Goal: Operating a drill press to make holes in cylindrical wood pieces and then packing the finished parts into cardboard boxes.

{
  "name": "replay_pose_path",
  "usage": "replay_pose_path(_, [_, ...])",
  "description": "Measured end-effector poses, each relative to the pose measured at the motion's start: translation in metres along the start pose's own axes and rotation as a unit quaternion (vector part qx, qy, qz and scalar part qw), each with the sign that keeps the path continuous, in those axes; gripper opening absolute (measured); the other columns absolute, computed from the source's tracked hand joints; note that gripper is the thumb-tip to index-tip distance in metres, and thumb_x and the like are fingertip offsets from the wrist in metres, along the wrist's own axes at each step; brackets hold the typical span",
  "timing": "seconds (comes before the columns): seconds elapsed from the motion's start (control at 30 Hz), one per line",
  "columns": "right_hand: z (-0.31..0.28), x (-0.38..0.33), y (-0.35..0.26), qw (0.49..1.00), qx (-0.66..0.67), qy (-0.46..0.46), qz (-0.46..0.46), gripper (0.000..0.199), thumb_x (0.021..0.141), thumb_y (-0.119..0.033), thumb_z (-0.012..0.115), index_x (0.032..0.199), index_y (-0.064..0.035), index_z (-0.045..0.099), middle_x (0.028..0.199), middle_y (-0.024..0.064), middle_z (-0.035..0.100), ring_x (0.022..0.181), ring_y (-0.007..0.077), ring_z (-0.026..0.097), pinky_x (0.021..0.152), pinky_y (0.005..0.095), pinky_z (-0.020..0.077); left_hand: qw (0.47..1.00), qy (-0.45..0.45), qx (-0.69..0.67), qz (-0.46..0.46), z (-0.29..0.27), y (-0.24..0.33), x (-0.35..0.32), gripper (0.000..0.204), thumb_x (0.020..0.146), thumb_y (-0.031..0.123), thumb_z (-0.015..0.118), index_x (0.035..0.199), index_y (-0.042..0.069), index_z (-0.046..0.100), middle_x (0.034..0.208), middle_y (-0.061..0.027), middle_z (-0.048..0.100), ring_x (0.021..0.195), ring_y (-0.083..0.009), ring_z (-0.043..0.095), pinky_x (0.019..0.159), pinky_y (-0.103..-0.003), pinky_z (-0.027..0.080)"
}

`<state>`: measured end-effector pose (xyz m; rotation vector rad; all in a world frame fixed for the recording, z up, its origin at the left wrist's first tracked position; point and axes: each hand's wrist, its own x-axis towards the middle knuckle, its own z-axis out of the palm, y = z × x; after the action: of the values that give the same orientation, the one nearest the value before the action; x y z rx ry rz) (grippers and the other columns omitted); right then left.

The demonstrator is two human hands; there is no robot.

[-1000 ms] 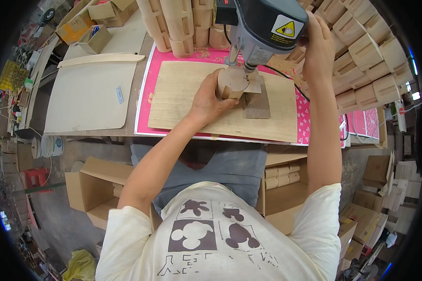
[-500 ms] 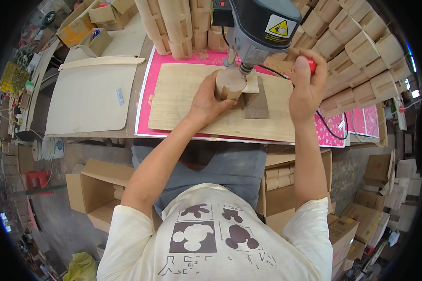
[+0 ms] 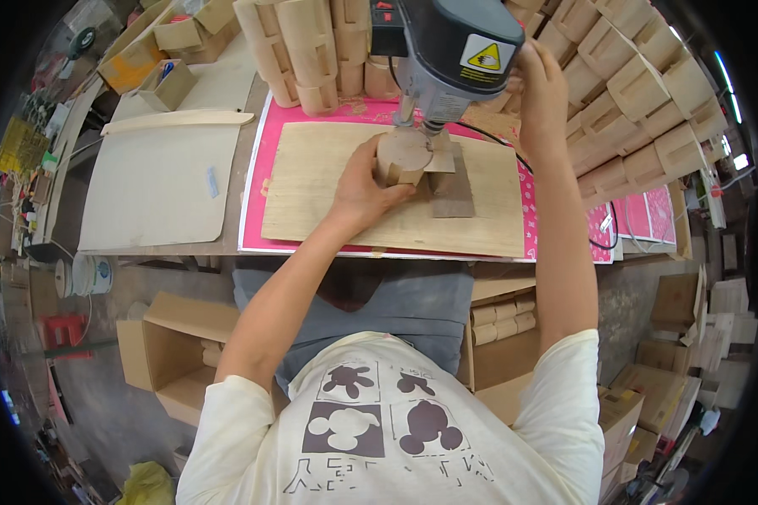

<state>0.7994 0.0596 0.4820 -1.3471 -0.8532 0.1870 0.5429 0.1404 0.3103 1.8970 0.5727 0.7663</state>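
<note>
Left grip (image 3: 364, 192) curls round a wooden block (image 3: 404, 150), which stands round face up on the far half of a flat wooden board (image 3: 328, 210), beside the chuck of the drill press (image 3: 463, 42). Right grip (image 3: 542, 93) is up at the right side of the machine's head, fingers partly hidden; from here I cannot tell whether it grasps anything. Open stretches of board spread left of the left wrist and right of a grey plate (image 3: 453, 202), while the board's near edge lies close to the edge of the desk (image 3: 233, 202), over a pink sheet (image 3: 257, 194). Lower down, the right carton (image 3: 505, 362) holds rows of rounded wood pieces (image 3: 502, 321); the left carton (image 3: 189, 316) has some too. Notched wooden cylinders (image 3: 640, 93) stack up far right, pale and smooth, with squarish recesses
</note>
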Motion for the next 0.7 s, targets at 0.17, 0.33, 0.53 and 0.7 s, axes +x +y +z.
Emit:
replay_pose_path(0.17, [-0.05, -0.111, 0.036, 0.989, -0.145, -0.001, -0.006, 0.027, 0.115, -0.025, 0.071, 0.132, -0.0043, 0.074, 0.115, 0.0109, 0.076, 0.111, 0.0237, 0.072, 0.097, 0.0401, 0.0577, 0.997, 0.051, 0.058, -0.03, -0.012, -0.005, -0.024, 0.099, 0.08, 0.028, 0.104, 0.161, 0.0, 0.054, 0.151, -0.0198, 0.066, 0.144, -0.0356, 0.063, 0.123, -0.046, 0.051])
replay_pose_path(0.33, [-0.015, -0.266, 0.045, 0.965, -0.108, -0.22, 0.089, 0.06, 0.1, -0.025, 0.083, 0.15, -0.0008, 0.061, 0.143, 0.024, 0.068, 0.129, 0.0415, 0.07, 0.113, 0.0479, 0.0566, 0.989, 0.055, -0.061, -0.119, -0.044, 0.01, -0.122, 0.1, 0.081, 0.006, 0.094, 0.167, 0.001, 0.042, 0.159, -0.0192, 0.059, 0.147, -0.0324, 0.061, 0.125, -0.048, 0.051])
replay_pose_path(0.53, [-0.037, -0.322, 0.023, 0.977, -0.096, -0.111, 0.152, 0.09, 0.086, -0.029, 0.096, 0.159, 0.0008, 0.054, 0.149, 0.0244, 0.065, 0.144, 0.0419, 0.061, 0.122, 0.0502, 0.0502, 0.973, -0.1, -0.127, -0.163, 0.026, 0.11, -0.132, 0.094, 0.086, 0.008, 0.098, 0.163, 0.003, 0.044, 0.15, -0.0154, 0.058, 0.141, -0.0285, 0.061, 0.115, -0.043, 0.055])
replay_pose_path(0.7, [-0.152, -0.353, 0.038, 0.961, 0.066, 0.028, 0.266, 0.087, 0.087, -0.023, 0.102, 0.16, -0.0004, 0.059, 0.146, 0.0136, 0.076, 0.134, 0.0244, 0.073, 0.116, 0.0436, 0.0586, 0.961, -0.265, -0.08, 0.028, 0.062, 0.134, -0.118, 0.099, 0.091, 0.006, 0.095, 0.175, 0.0, 0.043, 0.17, -0.0179, 0.057, 0.152, -0.0291, 0.059, 0.112, -0.039, 0.054])
